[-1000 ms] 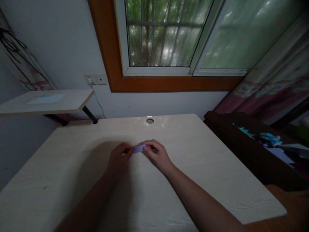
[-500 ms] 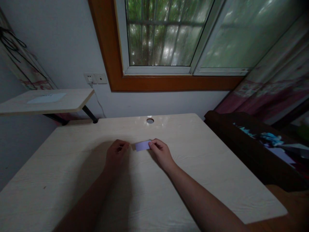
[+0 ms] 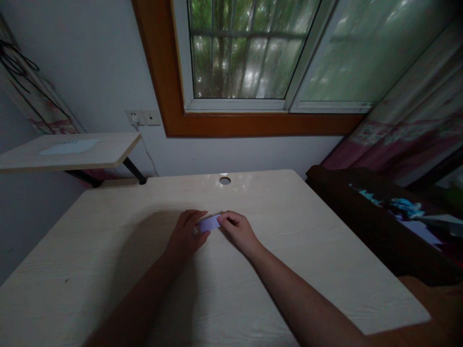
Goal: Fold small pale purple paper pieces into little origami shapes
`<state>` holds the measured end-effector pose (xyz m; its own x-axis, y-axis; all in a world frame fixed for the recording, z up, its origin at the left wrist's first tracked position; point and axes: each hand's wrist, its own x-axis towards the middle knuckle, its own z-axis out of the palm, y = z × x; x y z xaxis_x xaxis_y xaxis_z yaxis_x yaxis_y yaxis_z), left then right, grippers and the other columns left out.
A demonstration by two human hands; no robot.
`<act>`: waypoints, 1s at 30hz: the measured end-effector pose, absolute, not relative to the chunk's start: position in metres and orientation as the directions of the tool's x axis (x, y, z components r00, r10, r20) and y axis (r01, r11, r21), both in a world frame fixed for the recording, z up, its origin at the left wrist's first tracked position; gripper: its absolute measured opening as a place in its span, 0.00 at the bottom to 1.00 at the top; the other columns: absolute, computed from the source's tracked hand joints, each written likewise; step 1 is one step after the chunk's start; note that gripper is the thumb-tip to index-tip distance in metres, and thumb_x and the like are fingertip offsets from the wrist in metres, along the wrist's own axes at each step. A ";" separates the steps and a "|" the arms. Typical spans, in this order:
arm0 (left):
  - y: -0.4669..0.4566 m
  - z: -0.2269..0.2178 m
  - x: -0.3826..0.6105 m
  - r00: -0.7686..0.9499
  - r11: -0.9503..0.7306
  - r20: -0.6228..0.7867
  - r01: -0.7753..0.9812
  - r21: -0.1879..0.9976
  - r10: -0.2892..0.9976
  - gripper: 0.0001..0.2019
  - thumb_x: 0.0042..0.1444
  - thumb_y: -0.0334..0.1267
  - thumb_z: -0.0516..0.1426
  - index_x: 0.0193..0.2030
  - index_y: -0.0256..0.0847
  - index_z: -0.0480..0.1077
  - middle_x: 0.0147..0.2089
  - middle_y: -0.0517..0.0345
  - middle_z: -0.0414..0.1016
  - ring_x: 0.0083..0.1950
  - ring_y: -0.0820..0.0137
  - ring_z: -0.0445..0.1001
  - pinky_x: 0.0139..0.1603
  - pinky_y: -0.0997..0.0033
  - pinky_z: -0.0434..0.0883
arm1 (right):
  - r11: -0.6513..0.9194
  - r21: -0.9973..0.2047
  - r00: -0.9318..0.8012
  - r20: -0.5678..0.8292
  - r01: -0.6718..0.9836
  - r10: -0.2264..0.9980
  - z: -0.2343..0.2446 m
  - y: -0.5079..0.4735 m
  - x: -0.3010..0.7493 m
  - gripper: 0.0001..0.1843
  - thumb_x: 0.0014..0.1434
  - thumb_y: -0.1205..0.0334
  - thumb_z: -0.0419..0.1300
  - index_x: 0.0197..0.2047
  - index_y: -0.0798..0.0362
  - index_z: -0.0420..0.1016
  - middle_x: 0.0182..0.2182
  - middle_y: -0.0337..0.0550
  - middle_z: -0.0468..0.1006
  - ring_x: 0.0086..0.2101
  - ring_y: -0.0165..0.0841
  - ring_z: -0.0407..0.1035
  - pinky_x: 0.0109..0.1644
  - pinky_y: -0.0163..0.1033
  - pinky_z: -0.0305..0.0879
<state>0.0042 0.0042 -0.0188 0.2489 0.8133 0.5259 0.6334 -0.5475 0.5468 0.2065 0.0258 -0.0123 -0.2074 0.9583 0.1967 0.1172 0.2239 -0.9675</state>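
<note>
A small purple rectangle of folded paper or card [image 3: 210, 223] is held just over the middle of the desk. My right hand [image 3: 239, 232] pinches its right end between thumb and fingers. Around its left end, my left hand [image 3: 187, 233] has thumb and fingers spread, with the thumb below the near edge and the fingers beyond the far edge. Whether the left fingertips touch the paper cannot be made out.
The pale wooden desk [image 3: 307, 270] has a round cable hole [image 3: 224, 180] near its back edge. A raised shelf [image 3: 108, 149] with a pale sheet [image 3: 68, 147] stands at the back left. A dark wooden piece of furniture [image 3: 361, 212] bearing several items is on the right.
My left hand has opened from a closed shape and moved right to the paper's left end. My right hand has shifted slightly left with the paper, which is a little more tilted.
</note>
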 end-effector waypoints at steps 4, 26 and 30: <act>0.003 -0.018 0.004 0.281 -0.565 0.522 0.629 0.534 0.806 0.27 0.53 0.35 0.62 0.60 0.46 0.62 0.55 0.49 0.64 0.55 0.60 0.67 0.53 0.57 0.73 | 0.216 -0.970 -0.199 0.191 0.115 0.961 -0.011 0.025 0.206 0.12 0.59 0.54 0.60 0.32 0.54 0.79 0.28 0.40 0.77 0.31 0.33 0.69 0.37 0.35 0.63; 0.005 -0.014 0.003 0.177 -0.435 0.412 0.571 0.696 0.894 0.17 0.57 0.39 0.59 0.53 0.44 0.68 0.48 0.53 0.70 0.47 0.65 0.71 0.45 0.65 0.74 | 0.311 -0.933 -0.280 0.254 0.182 0.926 -0.009 0.023 0.205 0.12 0.59 0.52 0.63 0.35 0.53 0.79 0.30 0.40 0.73 0.32 0.32 0.67 0.37 0.35 0.61; 0.005 -0.014 0.002 0.174 -0.397 0.361 0.513 0.761 0.916 0.17 0.58 0.41 0.59 0.53 0.44 0.68 0.49 0.52 0.71 0.48 0.66 0.72 0.45 0.66 0.73 | 0.390 -0.896 -0.342 0.305 0.213 0.889 -0.010 0.024 0.204 0.12 0.58 0.52 0.64 0.35 0.52 0.79 0.28 0.39 0.70 0.31 0.31 0.65 0.36 0.35 0.61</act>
<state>0.0021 0.0046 -0.0136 0.1736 0.9162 0.3612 0.5125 -0.3973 0.7612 0.2043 0.0235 -0.0100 -0.3424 0.8886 0.3053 0.2133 0.3899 -0.8958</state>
